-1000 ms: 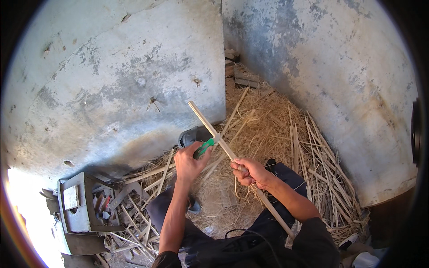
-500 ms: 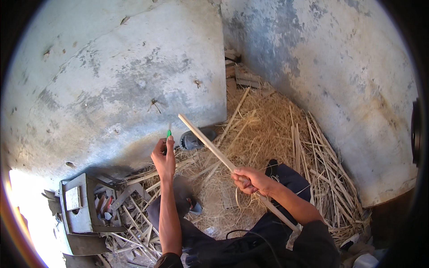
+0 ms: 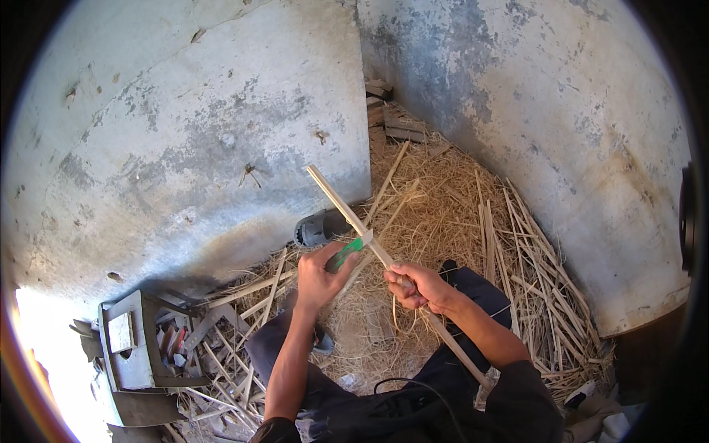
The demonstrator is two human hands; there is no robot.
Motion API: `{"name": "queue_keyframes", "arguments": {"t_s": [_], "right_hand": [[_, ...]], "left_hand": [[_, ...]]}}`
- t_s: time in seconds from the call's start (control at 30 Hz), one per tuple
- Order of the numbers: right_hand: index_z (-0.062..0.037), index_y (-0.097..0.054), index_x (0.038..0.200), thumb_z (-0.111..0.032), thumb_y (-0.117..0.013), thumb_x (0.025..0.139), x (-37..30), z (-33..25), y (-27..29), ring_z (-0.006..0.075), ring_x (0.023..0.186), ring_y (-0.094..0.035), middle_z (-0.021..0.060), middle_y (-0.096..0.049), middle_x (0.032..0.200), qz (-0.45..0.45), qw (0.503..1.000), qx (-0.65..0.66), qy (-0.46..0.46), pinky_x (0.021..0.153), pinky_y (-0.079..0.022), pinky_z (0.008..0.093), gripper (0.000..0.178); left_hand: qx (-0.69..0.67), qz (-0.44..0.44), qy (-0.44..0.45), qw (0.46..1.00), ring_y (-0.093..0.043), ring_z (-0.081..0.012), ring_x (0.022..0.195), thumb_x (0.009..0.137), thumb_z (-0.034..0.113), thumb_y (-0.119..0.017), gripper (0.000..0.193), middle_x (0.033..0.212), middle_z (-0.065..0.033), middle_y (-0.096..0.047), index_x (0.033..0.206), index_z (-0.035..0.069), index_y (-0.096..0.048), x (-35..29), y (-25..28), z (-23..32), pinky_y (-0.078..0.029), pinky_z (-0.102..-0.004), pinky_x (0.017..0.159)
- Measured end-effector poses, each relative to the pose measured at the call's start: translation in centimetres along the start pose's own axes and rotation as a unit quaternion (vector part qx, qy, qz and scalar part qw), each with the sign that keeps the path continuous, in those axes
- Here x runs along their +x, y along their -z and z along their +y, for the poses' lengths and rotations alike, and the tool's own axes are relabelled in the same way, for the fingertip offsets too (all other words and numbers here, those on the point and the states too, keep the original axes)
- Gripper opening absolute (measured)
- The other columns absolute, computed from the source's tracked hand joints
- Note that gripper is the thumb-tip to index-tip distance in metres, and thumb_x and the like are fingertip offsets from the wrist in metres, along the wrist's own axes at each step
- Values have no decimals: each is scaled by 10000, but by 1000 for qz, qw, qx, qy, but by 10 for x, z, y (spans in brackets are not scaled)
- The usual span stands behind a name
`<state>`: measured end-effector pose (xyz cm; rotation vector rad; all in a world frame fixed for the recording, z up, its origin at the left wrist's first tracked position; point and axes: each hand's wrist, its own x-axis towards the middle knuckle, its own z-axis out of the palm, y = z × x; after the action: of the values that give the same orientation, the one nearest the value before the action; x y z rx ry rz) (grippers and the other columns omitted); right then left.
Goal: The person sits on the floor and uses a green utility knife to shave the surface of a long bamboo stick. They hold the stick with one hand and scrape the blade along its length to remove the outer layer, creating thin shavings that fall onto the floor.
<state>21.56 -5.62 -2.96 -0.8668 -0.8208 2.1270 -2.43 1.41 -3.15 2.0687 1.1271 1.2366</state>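
My left hand is closed round a green-handled knife, probably a box cutter, whose pale blade lies against a long wooden strip. The strip runs slantwise from its far upper end down to my right forearm. My right hand grips it around its middle, just below the blade. The strip's upper part looks paler than the lower part. A thin curled shaving hangs below my right fist.
Shavings cover the floor between my legs and the walls. Many loose strips lie along the right wall. A grey cylindrical container stands by the left wall. At lower left is a grey wooden box-like stool with items inside.
My left hand has moved right and slightly down, bringing the knife from beside the wall onto the strip. The strip's upper end has shifted up and right a little.
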Motion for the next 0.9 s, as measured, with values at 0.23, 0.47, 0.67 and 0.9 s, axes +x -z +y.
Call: {"name": "queue_keyframes", "arguments": {"t_s": [0.23,0.47,0.67,0.9], "right_hand": [[-150,-478,903,-406,-407,1142,1,7,1,20,432,-231,-74,-304,634,-1,1000,-5,-17,380,-199,210,357],[-143,-484,913,-399,-419,1143,3,10,-2,22,445,-243,-73,-312,638,-15,999,-18,-45,388,-204,209,350],[-141,-484,921,-410,-432,1138,-3,10,-14,24,450,-241,-70,-319,639,-46,996,-46,-66,389,-210,210,349],[-145,-483,921,-417,-432,1134,2,4,-7,24,447,-237,-70,-319,636,-23,999,-41,-7,386,-216,206,350]], "left_hand": [[87,105,92,986,-595,-220,493,898,333,-817,331,594,-133,-624,958,10,-780,11,16,-18,-458,-359,522],[128,186,128,966,-540,-205,492,945,407,-765,391,572,-113,-593,958,16,-770,13,28,-26,-431,-391,529],[145,265,163,939,-375,-154,507,1010,429,-693,460,547,-67,-491,917,-20,-727,20,54,-51,-312,-404,503],[-42,176,151,972,-407,-72,606,1028,343,-690,376,611,-11,-525,933,-19,-723,13,40,-38,-319,-310,543]]}}
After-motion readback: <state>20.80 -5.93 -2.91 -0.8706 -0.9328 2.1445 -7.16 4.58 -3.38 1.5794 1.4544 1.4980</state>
